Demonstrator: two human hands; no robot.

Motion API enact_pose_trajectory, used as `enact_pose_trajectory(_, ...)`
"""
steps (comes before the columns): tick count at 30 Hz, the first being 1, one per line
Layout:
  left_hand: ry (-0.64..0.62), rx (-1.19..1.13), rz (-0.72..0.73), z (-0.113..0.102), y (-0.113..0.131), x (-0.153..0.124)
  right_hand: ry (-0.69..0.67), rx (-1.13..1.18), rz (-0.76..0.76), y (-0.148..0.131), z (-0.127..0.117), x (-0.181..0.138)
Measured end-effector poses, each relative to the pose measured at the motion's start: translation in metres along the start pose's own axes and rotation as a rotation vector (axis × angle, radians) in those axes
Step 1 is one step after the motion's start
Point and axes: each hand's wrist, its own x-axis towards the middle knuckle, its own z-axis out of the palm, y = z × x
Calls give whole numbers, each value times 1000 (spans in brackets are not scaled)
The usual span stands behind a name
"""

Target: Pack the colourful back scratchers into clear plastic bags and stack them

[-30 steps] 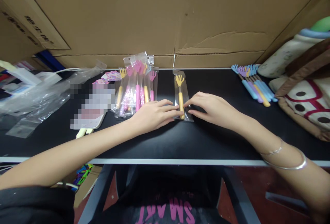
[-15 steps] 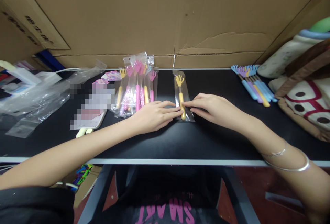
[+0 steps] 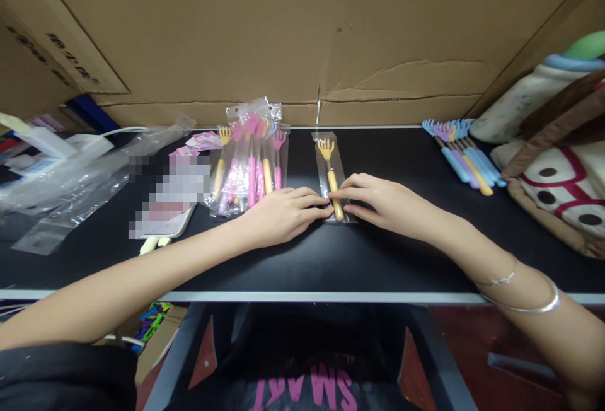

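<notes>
A yellow back scratcher lies in a clear plastic bag on the black table, claw end away from me. My left hand rests flat to its left, fingers stretched out and fingertips touching the bag's left edge near the lower handle. My right hand reaches in from the right. One fingertip crosses over the handle and meets my left fingertips, while a lower finger is at the handle's right side. The fingers straddle the handle loosely. Part of the lower handle is hidden beneath them.
Several bagged back scratchers are piled left of centre. Beyond them lie a phone, pink cards and loose plastic bags. Unbagged scratchers, a brown bag and a pale bottle are at right. Cardboard walls the back.
My right fingers have shifted slightly left, across the handle toward my left fingertips. The bagged scratcher has turned slightly, its claw end leftward. My left hand has barely moved.
</notes>
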Motion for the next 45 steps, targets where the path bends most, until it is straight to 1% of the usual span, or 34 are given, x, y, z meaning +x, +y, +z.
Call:
enact_pose_trajectory(4,-2,-31,-23,0,1,0,-15,-36,5,-1,-1,0)
enact_pose_trajectory(10,-25,-54,-55,-1,2,0,10,-115,3,-1,-3,2)
enact_pose_trajectory(18,-45,-12,-80,-1,2,0,16,-101,82,4,-9,0)
enact_pose_trajectory(23,-56,41,-152,-3,3,-1,3,-54,103,4,-4,1)
enact_pose_trajectory(27,-54,96,-181,-6,4,0,-24,-20,81,2,-1,2)
enact_pose_trajectory(31,-44,110,-164,-6,3,-1,-45,-6,35,4,2,0)
enact_pose_trajectory(33,-45,111,-151,-6,2,-2,-74,-4,30,6,5,-3)
enact_pose_trajectory(36,-58,109,-142,-6,0,-4,-164,-6,44,7,10,-7)
enact_pose_trajectory(40,-81,106,-116,-7,-1,-5,-279,15,114,3,12,-10)
enact_pose_trajectory(42,-95,113,-107,-8,-2,-5,-308,32,144,0,11,-11)
enact_pose_trajectory(45,-119,112,-96,-8,-3,-6,-317,44,161,-1,11,-12)
